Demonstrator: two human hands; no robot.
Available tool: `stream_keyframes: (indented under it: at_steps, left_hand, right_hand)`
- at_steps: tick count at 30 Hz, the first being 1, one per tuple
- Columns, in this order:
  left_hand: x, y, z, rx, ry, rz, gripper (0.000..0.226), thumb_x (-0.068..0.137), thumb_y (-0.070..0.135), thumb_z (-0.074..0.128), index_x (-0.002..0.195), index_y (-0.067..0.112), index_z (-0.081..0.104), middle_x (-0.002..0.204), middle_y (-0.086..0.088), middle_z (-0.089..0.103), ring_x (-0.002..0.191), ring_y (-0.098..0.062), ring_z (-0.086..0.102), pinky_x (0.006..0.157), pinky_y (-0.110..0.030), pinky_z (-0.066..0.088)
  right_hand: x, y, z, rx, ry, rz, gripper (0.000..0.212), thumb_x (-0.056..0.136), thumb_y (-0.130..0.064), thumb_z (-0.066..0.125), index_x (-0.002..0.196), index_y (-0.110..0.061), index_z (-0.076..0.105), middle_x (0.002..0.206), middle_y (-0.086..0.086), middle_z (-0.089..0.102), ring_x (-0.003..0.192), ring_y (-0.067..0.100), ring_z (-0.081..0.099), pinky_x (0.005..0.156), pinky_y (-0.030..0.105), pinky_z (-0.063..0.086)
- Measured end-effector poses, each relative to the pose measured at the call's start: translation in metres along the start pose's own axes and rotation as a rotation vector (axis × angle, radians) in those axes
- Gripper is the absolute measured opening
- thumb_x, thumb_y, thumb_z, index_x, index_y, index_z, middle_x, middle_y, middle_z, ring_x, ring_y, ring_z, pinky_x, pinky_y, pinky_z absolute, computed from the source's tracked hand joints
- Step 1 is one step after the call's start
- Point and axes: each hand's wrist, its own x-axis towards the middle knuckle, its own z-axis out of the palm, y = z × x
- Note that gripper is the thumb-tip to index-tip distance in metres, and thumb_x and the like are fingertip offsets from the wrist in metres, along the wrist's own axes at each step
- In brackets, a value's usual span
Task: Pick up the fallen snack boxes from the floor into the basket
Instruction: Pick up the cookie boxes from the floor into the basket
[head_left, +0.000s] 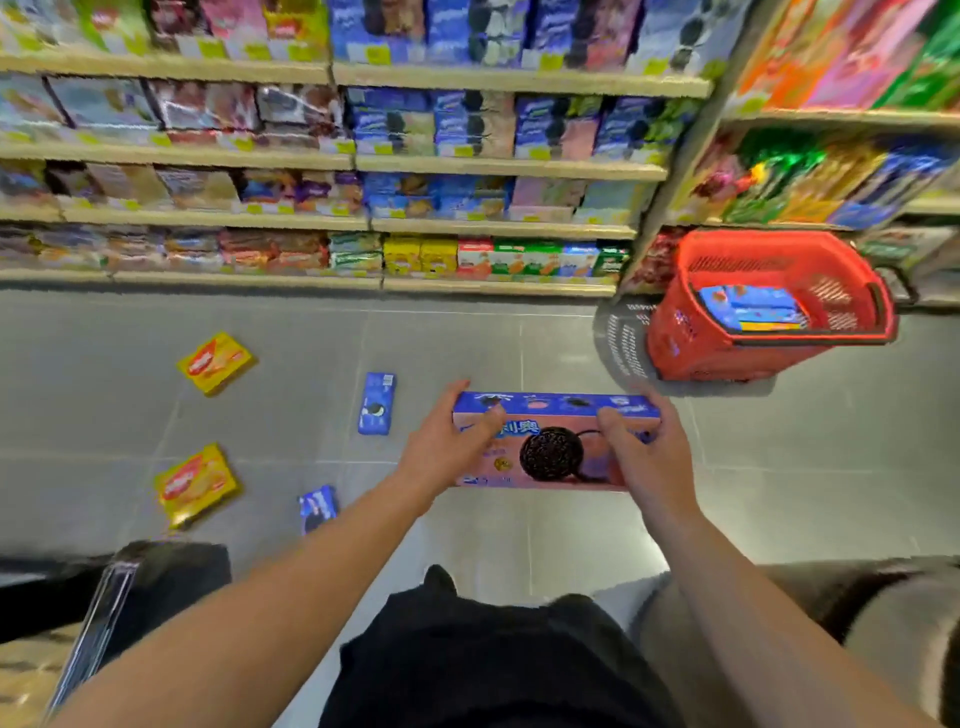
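While both hands (452, 441) grip one box (556, 441): four boxes (376, 402) floored.

Grey tiled floor (493, 338); stocked wooden shelves (363, 161) along aisle

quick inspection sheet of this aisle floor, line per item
surface: grey tiled floor.
job's things: pink cookie box held by both hands; two yellow boxes and two blue boxes on the floor; red basket holds blue boxes.
clutter: nothing seen.
grippers: left hand and right hand grip the pink box's ends.
cables: nothing seen.
surroundings: stocked shelves.
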Motion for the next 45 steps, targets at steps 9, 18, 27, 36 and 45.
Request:
stream_keyframes:
  at_steps: [9, 18, 27, 36, 45]
  left_hand:
    - [0.138, 0.099, 0.062, 0.198, -0.159, 0.164, 0.063, 0.075, 0.057, 0.068, 0.131, 0.051, 0.04, 0.107, 0.013, 0.067, 0.089, -0.01, 0.069, 0.083, -0.038, 0.057]
    - [0.248, 0.201, 0.122, 0.209, -0.104, 0.151, 0.064, 0.083, 0.049, 0.067, 0.139, 0.042, 0.037, 0.111, 0.01, 0.065, 0.085, -0.007, 0.07, 0.083, -0.037, 0.058]
    - [0.374, 0.291, 0.201, 0.213, -0.203, 0.084, 0.066, 0.079, 0.054, 0.068, 0.136, 0.049, 0.035, 0.118, 0.012, 0.061, 0.089, -0.012, 0.071, 0.084, -0.041, 0.058]
    - [0.524, 0.379, 0.314, 0.414, -0.426, 0.109, 0.066, 0.085, 0.047, 0.065, 0.142, 0.041, 0.032, 0.112, 0.021, 0.059, 0.096, -0.01, 0.068, 0.083, -0.032, 0.055]
    - [0.612, 0.445, 0.458, 0.817, -0.757, 0.301, 0.061, 0.084, 0.038, 0.069, 0.138, 0.025, 0.043, 0.113, 0.01, 0.055, 0.103, -0.009, 0.054, 0.08, -0.016, 0.035]
  right_hand:
    - [0.118, -0.003, -0.025, 0.114, 0.216, 0.091, 0.068, 0.08, -0.029, 0.08, 0.137, -0.032, 0.044, 0.117, -0.005, 0.067, 0.096, 0.01, 0.068, 0.084, 0.035, 0.058]
    - [0.294, -0.029, -0.047, 0.052, 0.124, 0.086, 0.073, 0.082, -0.034, 0.077, 0.145, -0.027, 0.04, 0.119, -0.004, 0.062, 0.099, 0.014, 0.064, 0.079, 0.029, 0.054]
    - [0.436, -0.054, -0.085, 0.053, 0.195, 0.167, 0.07, 0.081, -0.034, 0.078, 0.141, -0.026, 0.044, 0.107, -0.004, 0.067, 0.088, 0.009, 0.066, 0.07, 0.02, 0.049]
    - [0.566, -0.067, -0.123, 0.058, 0.475, 0.373, 0.081, 0.066, -0.055, 0.075, 0.137, -0.026, 0.048, 0.109, -0.001, 0.068, 0.09, 0.014, 0.066, 0.089, 0.043, 0.054]
    - [0.628, -0.046, -0.176, 0.216, 0.833, 0.552, 0.068, 0.079, -0.032, 0.079, 0.139, -0.024, 0.048, 0.102, -0.004, 0.068, 0.089, 0.014, 0.066, 0.088, 0.031, 0.051]
